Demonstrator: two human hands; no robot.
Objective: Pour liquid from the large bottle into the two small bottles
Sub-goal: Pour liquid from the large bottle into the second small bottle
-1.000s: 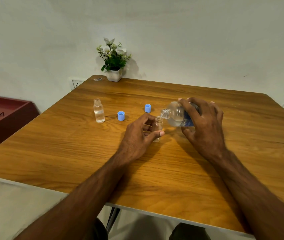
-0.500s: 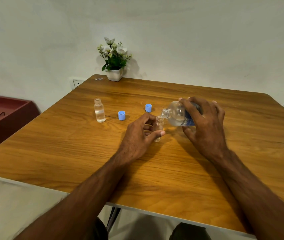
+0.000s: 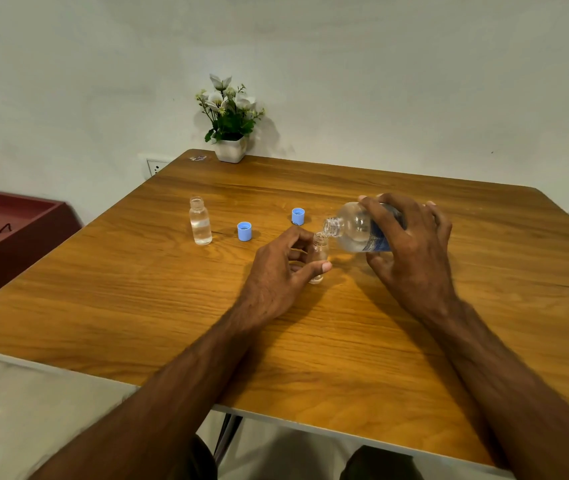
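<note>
My right hand (image 3: pixel 411 247) grips the large clear bottle (image 3: pixel 352 232) with a blue label, tipped on its side with its open mouth pointing left. That mouth sits just over the neck of a small clear bottle (image 3: pixel 318 252), which stands upright on the wooden table (image 3: pixel 311 341). My left hand (image 3: pixel 285 271) holds this small bottle between thumb and fingers. A second small bottle (image 3: pixel 200 221), uncapped and partly filled with clear liquid, stands alone further left.
Two blue caps (image 3: pixel 244 231) (image 3: pixel 298 216) lie on the table between the small bottles. A potted plant (image 3: pixel 229 119) with white flowers stands at the far edge by the wall. A dark red tray (image 3: pixel 6 223) holding a cable is to the left, off the table.
Both hands and bottles hold nearly the same pose; the large bottle stays tipped over the small bottle's neck.
</note>
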